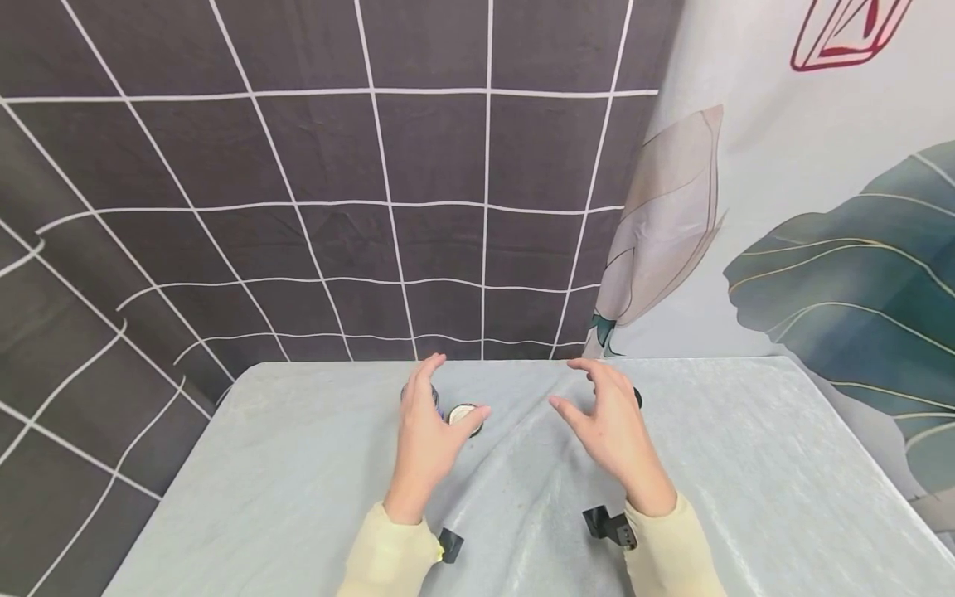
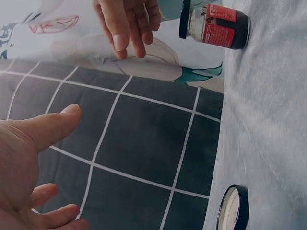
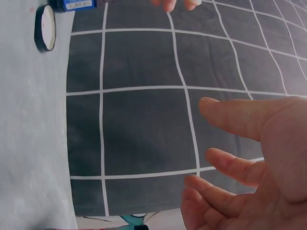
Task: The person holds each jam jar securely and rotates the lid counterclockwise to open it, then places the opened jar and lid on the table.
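Both hands are held above the table, apart, palms facing each other and fingers loosely bent around nothing. My left hand (image 1: 427, 439) is above a loose black-rimmed lid (image 1: 461, 414), which lies pale inside up, and partly covers a dark container behind it. In the right wrist view this container (image 3: 79, 5) shows a blue label, cut off by the frame. My right hand (image 1: 618, 431) is nearest a glass jar with a red label (image 2: 221, 32). That jar stands upright with its black lid on, dark contents inside; the hand hides most of it in the head view.
A pale grey cloth (image 1: 298, 464) with creases covers the table. Behind it hangs a dark curtain with white grid lines (image 1: 433, 149), and a white leaf-patterned curtain (image 1: 776, 315) hangs to the right. Black wrist-camera pieces (image 1: 610, 527) sit at the sleeves.
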The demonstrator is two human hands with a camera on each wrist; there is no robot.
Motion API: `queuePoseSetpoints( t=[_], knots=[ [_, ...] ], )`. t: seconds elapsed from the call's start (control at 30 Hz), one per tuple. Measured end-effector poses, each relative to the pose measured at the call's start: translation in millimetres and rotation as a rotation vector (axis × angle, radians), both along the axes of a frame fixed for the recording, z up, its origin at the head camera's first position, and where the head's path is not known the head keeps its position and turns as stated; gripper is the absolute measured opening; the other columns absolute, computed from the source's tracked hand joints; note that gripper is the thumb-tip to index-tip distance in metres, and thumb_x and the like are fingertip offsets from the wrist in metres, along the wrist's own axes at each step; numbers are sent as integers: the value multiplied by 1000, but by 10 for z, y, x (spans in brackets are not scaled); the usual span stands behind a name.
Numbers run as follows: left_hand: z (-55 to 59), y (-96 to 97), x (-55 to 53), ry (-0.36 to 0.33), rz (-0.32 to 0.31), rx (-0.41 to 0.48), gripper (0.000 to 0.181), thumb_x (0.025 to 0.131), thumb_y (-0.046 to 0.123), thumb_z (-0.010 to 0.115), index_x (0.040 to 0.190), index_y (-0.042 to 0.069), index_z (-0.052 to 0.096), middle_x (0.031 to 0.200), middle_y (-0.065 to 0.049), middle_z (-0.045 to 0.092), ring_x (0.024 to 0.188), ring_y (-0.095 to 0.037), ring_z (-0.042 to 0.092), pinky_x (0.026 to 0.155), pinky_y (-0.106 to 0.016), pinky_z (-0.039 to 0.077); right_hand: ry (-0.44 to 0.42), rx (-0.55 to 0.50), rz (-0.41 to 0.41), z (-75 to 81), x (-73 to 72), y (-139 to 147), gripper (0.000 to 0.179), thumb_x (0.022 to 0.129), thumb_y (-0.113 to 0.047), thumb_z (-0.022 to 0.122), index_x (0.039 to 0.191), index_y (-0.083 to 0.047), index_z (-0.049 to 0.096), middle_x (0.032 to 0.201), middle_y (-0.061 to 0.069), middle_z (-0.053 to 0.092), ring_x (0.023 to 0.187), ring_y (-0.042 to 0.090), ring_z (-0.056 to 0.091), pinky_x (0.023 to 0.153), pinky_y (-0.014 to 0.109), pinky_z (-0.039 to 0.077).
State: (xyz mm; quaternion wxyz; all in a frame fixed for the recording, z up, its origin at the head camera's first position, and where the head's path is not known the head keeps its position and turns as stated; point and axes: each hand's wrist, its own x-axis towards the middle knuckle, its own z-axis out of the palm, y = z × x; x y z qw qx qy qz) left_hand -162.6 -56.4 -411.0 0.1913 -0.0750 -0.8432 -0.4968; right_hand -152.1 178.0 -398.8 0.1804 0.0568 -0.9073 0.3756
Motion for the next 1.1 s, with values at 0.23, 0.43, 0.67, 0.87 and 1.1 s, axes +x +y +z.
queuePoseSetpoints(
  t=[0.23, 0.43, 0.67, 0.87, 1.1],
  knots=[
    [-38, 87, -9, 5, -10, -29, 85, 72, 26, 91, 144, 9, 48, 150, -6, 47, 140, -28, 40, 113, -48, 31, -5, -4, -28, -7, 5, 78, 51, 85, -14, 79, 129, 0, 59, 127, 22, 60, 114, 40, 52, 98, 53, 39],
    [-69, 152, 0, -10, -20, -18, 81, 72, 26, 91, 141, 11, 51, 150, -5, 47, 140, -27, 40, 113, -49, 32, 3, -13, -37, -9, -5, 128, 49, 86, -12, 78, 129, 2, 59, 129, 24, 58, 117, 41, 50, 103, 52, 35],
    [-110, 220, 3, -7, -53, -25, 78, 72, 26, 91, 139, 11, 54, 150, -6, 46, 140, -30, 41, 112, -51, 33, 2, -24, -38, -23, -19, 168, 49, 86, -12, 78, 128, 4, 59, 131, 25, 58, 126, 44, 44, 107, 53, 31],
    [-161, 276, -43, -28, -91, -38, 78, 74, 28, 90, 141, 12, 53, 151, -5, 45, 139, -26, 43, 113, -44, 35, -1, -21, -48, -29, -39, 208, 49, 86, -12, 77, 128, 4, 58, 133, 27, 56, 129, 47, 40, 108, 55, 29],
    [-203, 391, -77, -33, -147, -18, 78, 75, 26, 90, 142, 10, 53, 150, -10, 46, 138, -26, 44, 111, -44, 38, -1, -15, -60, -58, -43, 258, 48, 86, -13, 75, 128, 5, 59, 133, 28, 56, 128, 48, 40, 107, 57, 29]
  ],
)
